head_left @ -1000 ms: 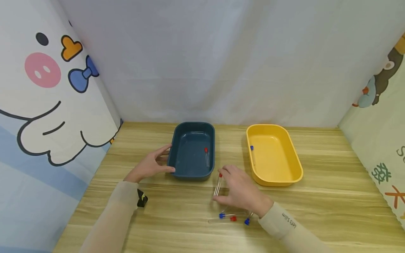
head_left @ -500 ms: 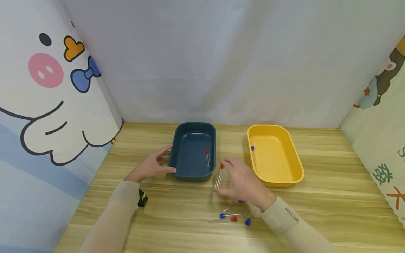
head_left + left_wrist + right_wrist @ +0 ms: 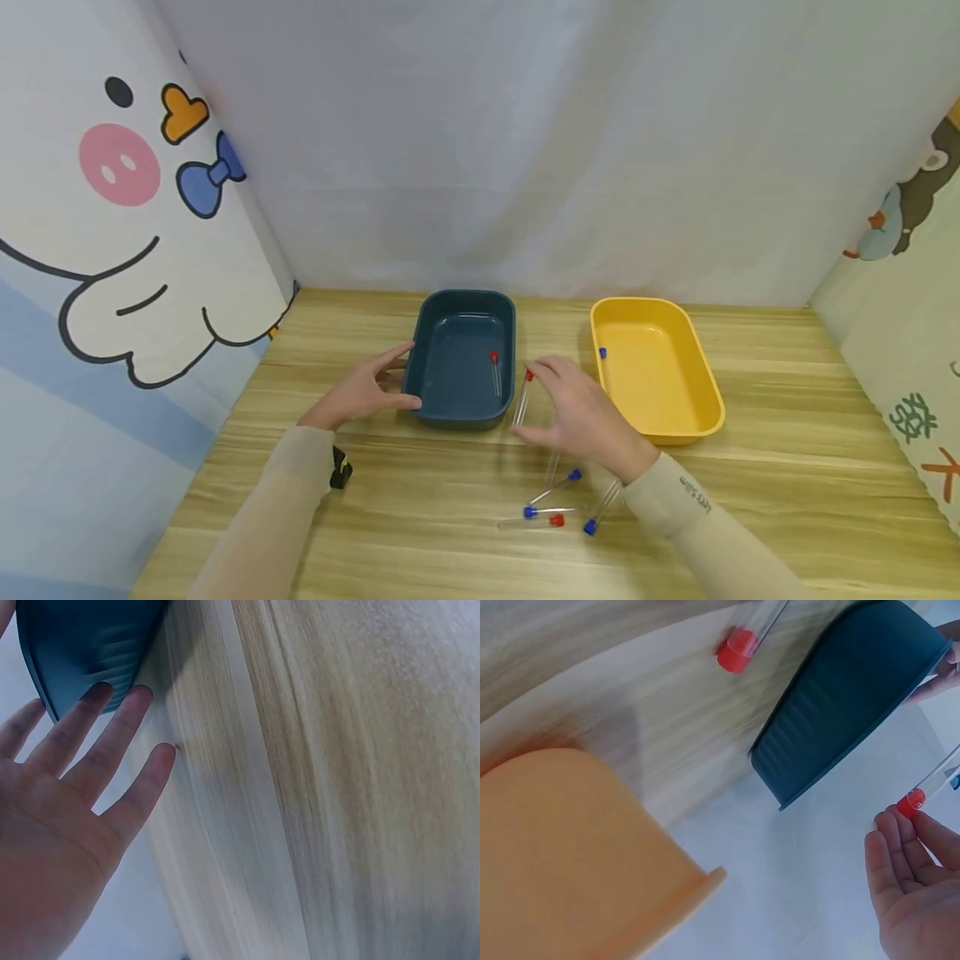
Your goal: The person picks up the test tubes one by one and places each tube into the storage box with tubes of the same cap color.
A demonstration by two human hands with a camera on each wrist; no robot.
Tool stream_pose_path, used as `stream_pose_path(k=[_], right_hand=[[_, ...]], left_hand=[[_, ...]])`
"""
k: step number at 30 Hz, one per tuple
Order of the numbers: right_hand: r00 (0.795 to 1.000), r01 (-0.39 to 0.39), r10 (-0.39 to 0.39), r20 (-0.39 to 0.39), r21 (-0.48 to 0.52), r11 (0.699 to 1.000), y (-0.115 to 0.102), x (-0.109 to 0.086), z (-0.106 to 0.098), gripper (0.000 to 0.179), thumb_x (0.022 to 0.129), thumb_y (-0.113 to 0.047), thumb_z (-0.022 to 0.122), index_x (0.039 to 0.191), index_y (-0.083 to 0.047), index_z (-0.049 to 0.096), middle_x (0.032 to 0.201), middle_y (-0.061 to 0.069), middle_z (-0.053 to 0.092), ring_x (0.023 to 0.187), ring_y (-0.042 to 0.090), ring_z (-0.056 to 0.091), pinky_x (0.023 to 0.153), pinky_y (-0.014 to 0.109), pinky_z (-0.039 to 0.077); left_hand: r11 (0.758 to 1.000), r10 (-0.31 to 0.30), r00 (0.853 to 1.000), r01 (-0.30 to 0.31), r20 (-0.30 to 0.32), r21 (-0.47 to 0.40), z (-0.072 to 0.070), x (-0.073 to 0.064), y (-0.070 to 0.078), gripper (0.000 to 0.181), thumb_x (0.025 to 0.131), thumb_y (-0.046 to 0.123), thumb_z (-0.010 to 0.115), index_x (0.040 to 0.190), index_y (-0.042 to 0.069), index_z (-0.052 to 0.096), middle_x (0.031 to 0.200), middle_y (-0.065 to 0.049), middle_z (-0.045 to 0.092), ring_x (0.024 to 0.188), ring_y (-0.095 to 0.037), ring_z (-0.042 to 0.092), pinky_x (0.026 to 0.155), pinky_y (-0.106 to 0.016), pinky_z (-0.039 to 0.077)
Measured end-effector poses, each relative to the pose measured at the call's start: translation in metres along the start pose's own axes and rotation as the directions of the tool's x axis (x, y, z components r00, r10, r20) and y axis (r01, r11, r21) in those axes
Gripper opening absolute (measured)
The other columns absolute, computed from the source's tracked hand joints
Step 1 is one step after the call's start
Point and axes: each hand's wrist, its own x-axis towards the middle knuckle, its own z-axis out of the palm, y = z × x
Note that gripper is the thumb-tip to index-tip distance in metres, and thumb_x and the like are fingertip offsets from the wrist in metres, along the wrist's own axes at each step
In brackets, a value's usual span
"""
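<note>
My right hand [image 3: 588, 412] pinches a red-capped test tube [image 3: 522, 402] between thumb and fingers, just right of the dark teal bin [image 3: 465, 416]. In the right wrist view its red cap [image 3: 911, 802] sits at the fingertips. My left hand [image 3: 363, 392] rests against the teal bin's left side, thumb at the near rim; the left wrist view shows its fingers [image 3: 105, 754] straight and spread. Inside the teal bin lies another red-capped tube [image 3: 496, 375]. A blue-capped tube [image 3: 604, 367] lies in the yellow bin [image 3: 667, 437], right of my right hand.
Several loose tubes lie on the wooden table [image 3: 420, 533] near my right forearm, including a red-capped tube [image 3: 525, 523] and a blue-capped tube [image 3: 603, 504]. One tube [image 3: 553, 467] is partly hidden under my right hand. A pale cloth wall [image 3: 480, 150] stands behind the bins.
My right hand has moved away from me with the red-capped test tube, up beside the teal bin, uncovering more loose tubes. My left hand has stayed at the bin.
</note>
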Motion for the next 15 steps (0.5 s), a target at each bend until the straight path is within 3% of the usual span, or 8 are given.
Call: stream_pose_path(k=[15], right_hand=[[1.000, 0.008, -0.006, -0.029, 0.080, 0.997, 0.008, 0.011, 0.006, 0.084, 0.079, -0.046, 0.087, 0.142, 0.001, 0.057, 0.139, 0.016, 0.060, 0.126, 0.032, 0.059, 0.108, 0.049, 0.054]], left_hand=[[0.998, -0.026, 1.000, 0.027, 0.015, -0.048, 0.001, -0.001, 0.002, 0.105, 0.083, 0.045, 0.085, 0.166, 0.034, 0.021, 0.166, -0.016, 0.036, 0.147, -0.040, 0.045, 0.116, -0.061, 0.042]])
